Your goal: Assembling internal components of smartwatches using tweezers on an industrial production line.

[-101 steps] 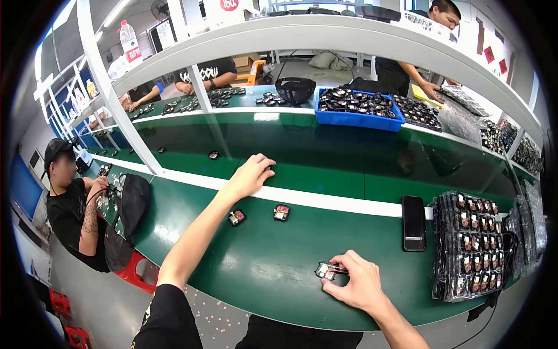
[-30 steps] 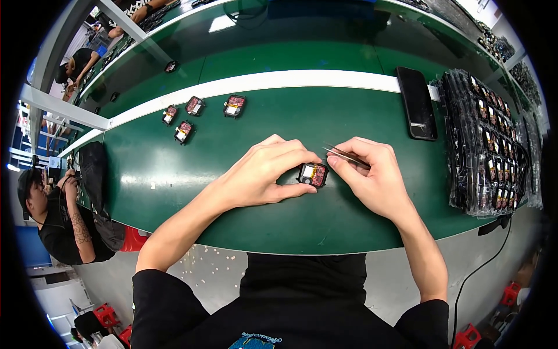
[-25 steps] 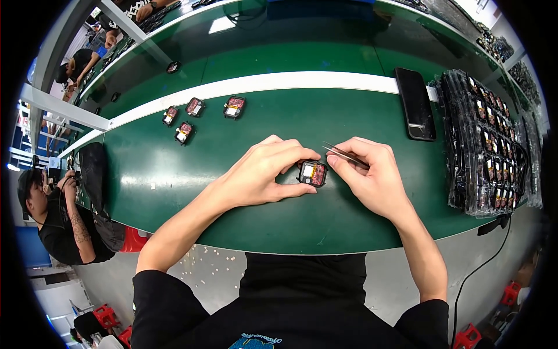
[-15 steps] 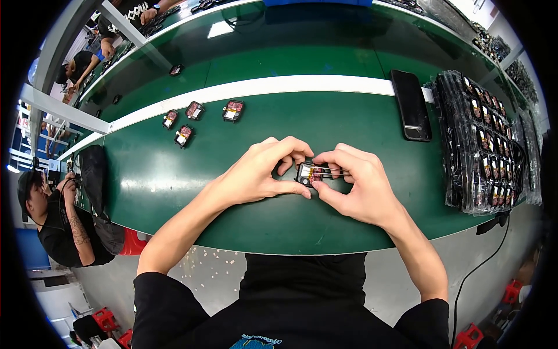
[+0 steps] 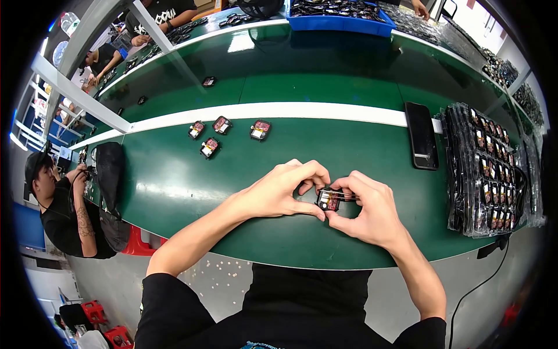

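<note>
My left hand (image 5: 283, 189) curves around a small black electronic module (image 5: 330, 201), its thumb and bent fingers closed on the module's left side. The module has an open face showing a red circuit board and white parts. My right hand (image 5: 373, 210) holds a pair of slim metal tweezers (image 5: 349, 197), with their tips over the module. My right thumb and fingertips also touch the module's right edge. The right hand's fingers partly hide the tweezers. Several similar modules (image 5: 210, 148) lie loose on the green table to the left.
A black smartphone (image 5: 421, 136) lies across the white rail (image 5: 279, 110). Clear plastic trays (image 5: 465, 174) full of modules are stacked at the right. Beyond the rail, a blue bin (image 5: 343, 24) stands across a green belt (image 5: 314, 70). A co-worker (image 5: 64, 198) sits at the left.
The whole view has shifted, so table, hands and bin appear lower in the picture. Both hands stay on the module, with the tweezers still over it.
</note>
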### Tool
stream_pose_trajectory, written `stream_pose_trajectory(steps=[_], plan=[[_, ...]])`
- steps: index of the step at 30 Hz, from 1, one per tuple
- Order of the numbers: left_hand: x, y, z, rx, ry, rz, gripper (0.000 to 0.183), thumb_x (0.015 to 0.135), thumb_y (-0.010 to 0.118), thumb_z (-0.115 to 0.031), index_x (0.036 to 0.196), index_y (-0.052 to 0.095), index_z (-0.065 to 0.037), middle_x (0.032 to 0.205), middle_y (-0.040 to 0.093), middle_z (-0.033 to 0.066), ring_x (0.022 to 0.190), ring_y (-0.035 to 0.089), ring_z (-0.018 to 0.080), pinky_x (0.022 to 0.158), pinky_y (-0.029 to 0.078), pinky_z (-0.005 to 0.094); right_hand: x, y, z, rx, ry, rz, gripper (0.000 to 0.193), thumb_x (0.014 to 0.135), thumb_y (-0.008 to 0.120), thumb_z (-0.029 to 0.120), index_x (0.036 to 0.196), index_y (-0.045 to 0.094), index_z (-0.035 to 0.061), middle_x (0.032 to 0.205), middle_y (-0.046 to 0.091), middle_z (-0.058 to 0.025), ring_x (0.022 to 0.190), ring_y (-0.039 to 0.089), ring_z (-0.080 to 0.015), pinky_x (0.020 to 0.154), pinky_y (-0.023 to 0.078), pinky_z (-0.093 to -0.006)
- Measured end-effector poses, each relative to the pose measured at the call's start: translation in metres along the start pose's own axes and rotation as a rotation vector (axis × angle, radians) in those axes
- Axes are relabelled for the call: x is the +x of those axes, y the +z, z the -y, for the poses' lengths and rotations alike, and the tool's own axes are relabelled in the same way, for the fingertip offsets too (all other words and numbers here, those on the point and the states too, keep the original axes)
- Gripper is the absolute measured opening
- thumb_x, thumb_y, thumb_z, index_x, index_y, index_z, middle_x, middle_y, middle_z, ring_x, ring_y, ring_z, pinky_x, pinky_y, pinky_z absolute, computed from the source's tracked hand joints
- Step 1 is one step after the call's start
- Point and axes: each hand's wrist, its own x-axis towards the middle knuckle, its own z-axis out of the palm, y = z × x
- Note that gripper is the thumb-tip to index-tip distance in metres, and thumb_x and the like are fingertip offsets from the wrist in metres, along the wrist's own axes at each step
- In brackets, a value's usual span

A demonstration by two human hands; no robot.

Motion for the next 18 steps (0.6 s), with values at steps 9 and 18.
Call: stream_pose_trajectory(steps=[9,18], plan=[[0.008,-0.024,-0.01,-0.077,0.01,0.034,0.066,0.081,0.104,-0.025,0.133,0.068,-0.006,0.109,0.077,0.0061,0.082,0.063,0.0152,0.078,0.055,0.0327,-0.007,-0.006,-0.003,-0.021,-0.035,-0.048,0.042,0.077,0.096,0.021,0.111,0.076,0.0051,0.095,0.073,-0.0061,0.083,0.077,-0.0237,0.072,0.061,-0.0375],[0.01,-0.208,0.114,0.639,-0.266,-0.551,0.045,0.099,0.086,-0.029,0.135,0.074,-0.004,0.131,0.076,0.0148,0.12,0.071,0.0298,0.109,0.054,0.0409,-0.052,-0.069,0.026,-0.188,-0.07,-0.277,0.043,0.079,0.097,0.014,0.114,0.076,0.0034,0.094,0.071,-0.0049,0.076,0.076,-0.0178,0.062,0.059,-0.0315]])
